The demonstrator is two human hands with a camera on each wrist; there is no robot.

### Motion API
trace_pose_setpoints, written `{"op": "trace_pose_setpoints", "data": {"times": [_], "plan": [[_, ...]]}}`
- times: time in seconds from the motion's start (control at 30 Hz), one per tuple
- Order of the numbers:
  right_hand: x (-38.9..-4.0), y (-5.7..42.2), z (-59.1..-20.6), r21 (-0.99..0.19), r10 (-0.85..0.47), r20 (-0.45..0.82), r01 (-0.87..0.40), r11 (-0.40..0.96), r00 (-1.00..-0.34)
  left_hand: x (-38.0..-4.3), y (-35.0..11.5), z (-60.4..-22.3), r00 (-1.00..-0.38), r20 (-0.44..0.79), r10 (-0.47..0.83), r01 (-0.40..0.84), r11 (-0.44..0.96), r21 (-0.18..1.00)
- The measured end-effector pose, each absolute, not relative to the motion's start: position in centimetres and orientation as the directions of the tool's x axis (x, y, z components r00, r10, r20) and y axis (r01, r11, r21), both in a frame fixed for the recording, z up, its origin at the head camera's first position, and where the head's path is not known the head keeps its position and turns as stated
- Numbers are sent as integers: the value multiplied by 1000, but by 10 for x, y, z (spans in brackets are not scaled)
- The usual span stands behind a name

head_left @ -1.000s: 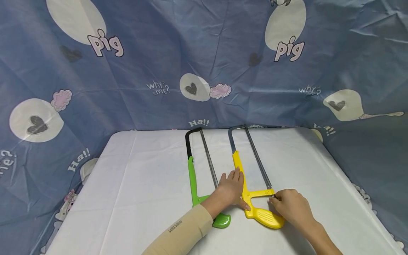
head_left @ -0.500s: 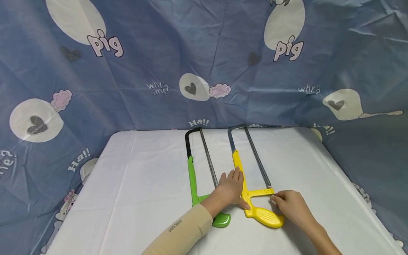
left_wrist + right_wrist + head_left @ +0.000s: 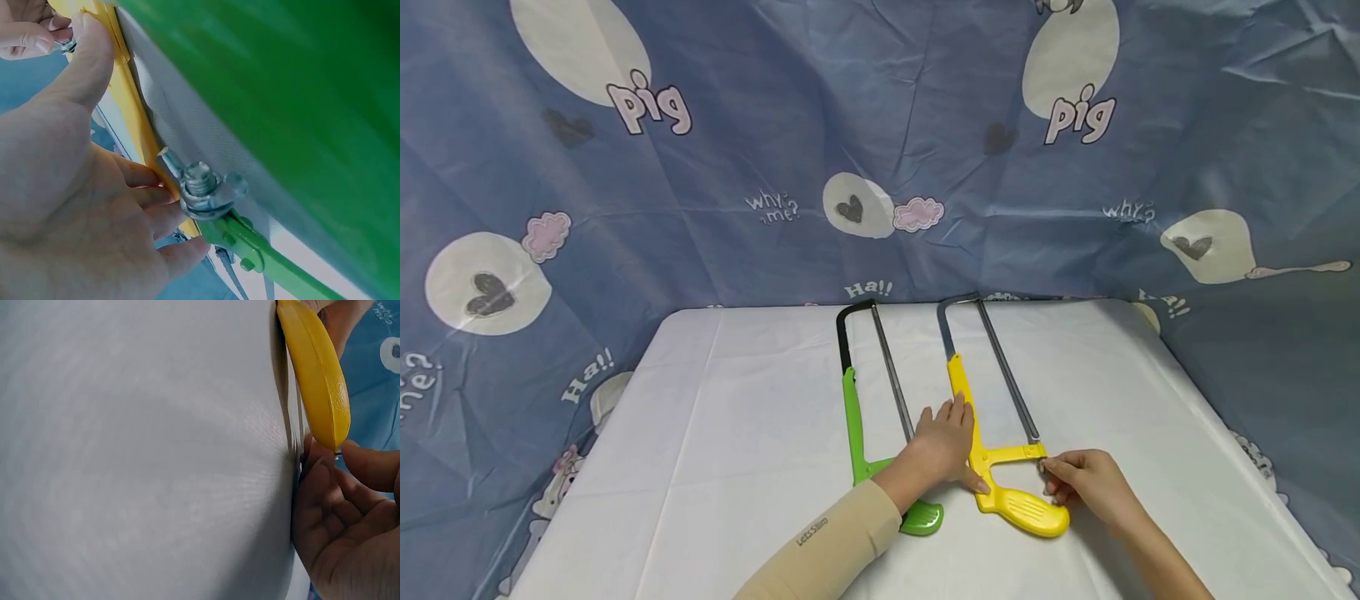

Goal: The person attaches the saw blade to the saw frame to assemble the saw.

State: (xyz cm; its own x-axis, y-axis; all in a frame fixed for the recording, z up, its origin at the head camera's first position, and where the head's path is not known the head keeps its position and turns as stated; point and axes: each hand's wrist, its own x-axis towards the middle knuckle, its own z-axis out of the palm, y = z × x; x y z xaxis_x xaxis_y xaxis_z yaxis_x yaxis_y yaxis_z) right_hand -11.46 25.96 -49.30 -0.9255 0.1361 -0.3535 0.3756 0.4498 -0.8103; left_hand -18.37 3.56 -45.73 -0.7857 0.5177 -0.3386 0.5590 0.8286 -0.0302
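A yellow hacksaw point(image 3: 1032, 512) lies on the white-covered table, its blade point(image 3: 1007, 375) running toward the back. My left hand point(image 3: 942, 442) rests on its frame, fingers extended along the upper bar and thumb near the handle. With thumb and fingers, my right hand point(image 3: 1088, 485) pinches the small metal wing nut point(image 3: 66, 45) at the near end of the blade, beside the yellow crosspiece. In the right wrist view the yellow handle point(image 3: 319, 381) mostly hides that nut. Beneath my left forearm lies a green hacksaw point(image 3: 853, 417), partly covered; its wing nut point(image 3: 203, 187) shows in the left wrist view.
Both saws' far ends reach the back edge of the table point(image 3: 737, 400). A blue printed cloth point(image 3: 880, 142) hangs behind and around it. My left forearm, in a beige sleeve point(image 3: 827, 542), crosses over the green handle point(image 3: 922, 518).
My right hand's fingers have shifted and turned slightly at the wing nut, with the lower fingers now showing more. The left hand and both hacksaws stay in place.
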Motion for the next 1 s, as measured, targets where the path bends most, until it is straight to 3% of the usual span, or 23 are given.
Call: {"op": "trace_pose_setpoints", "data": {"times": [0.4, 0.63, 0.8, 0.9, 1.0], "plan": [[-117, 273, -495, -874, -86, -439, 403, 273, -894, -184, 35, -456, -790, -333, 516, 559, 828, -42], [-119, 275, -494, -872, -117, -460, 423, 247, -880, -183, 35, -455, -790, -323, 520, 561, 826, -43], [-115, 271, -490, -831, 13, -441, 414, 372, -897, -182, 36, -457, -790, -323, 521, 562, 826, -45], [-113, 268, -484, -755, 124, -371, 377, 536, -920, -182, 36, -458, -791, -326, 518, 559, 828, -39], [-110, 264, -477, -650, 143, -253, 277, 708, -957, -182, 36, -458, -792, -324, 517, 557, 829, -38]]}}
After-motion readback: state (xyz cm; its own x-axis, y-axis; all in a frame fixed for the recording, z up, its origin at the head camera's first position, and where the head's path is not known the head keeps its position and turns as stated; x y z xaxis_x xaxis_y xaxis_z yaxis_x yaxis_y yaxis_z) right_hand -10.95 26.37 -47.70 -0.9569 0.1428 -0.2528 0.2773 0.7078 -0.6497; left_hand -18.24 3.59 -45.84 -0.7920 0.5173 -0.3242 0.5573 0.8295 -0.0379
